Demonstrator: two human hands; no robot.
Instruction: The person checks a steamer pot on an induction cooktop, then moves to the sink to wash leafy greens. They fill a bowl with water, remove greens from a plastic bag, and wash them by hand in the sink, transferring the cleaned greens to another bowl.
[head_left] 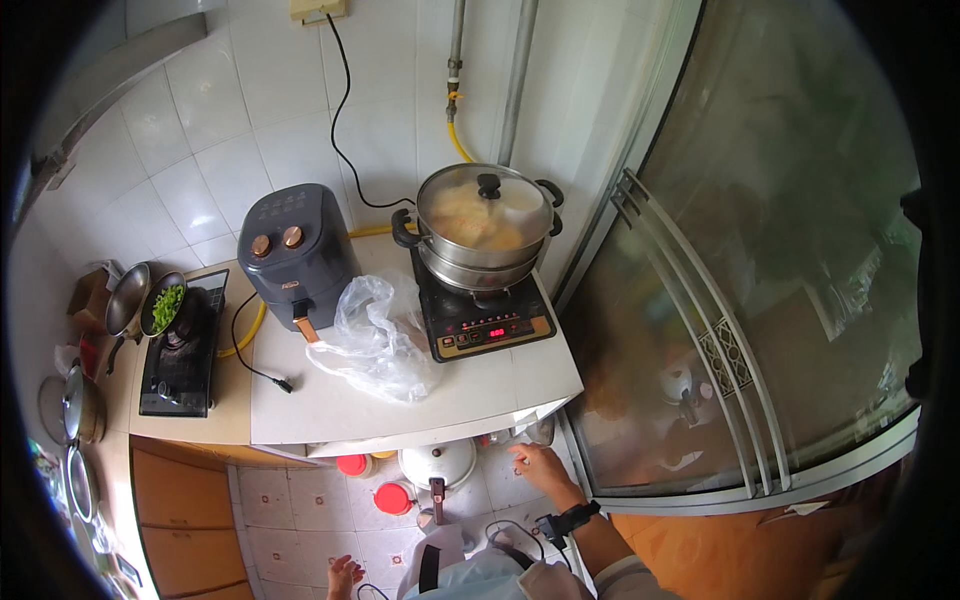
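My right hand [540, 468] reaches out over the floor beside the front right corner of the white table [500, 385]. Its fingers are loosely bent and apart, and nothing shows in them. Close to it, under the table edge, stand glass-like containers [540, 431], partly hidden by the tabletop. Low in the view, my left hand [345, 575] hangs with fingers loosely spread and holds nothing I can see. Between the hands, a white-lidded pot [445, 462] with a dark handle sits below the table, next to red-lidded jars [394, 498].
On the table, a steamer pot [485, 225] with a glass lid stands on a lit induction cooker [485, 325]. A clear plastic bag [378, 345] lies beside a dark air fryer [297, 245]. A gas stove [183, 370] is at left, a glass sliding door [760, 250] at right.
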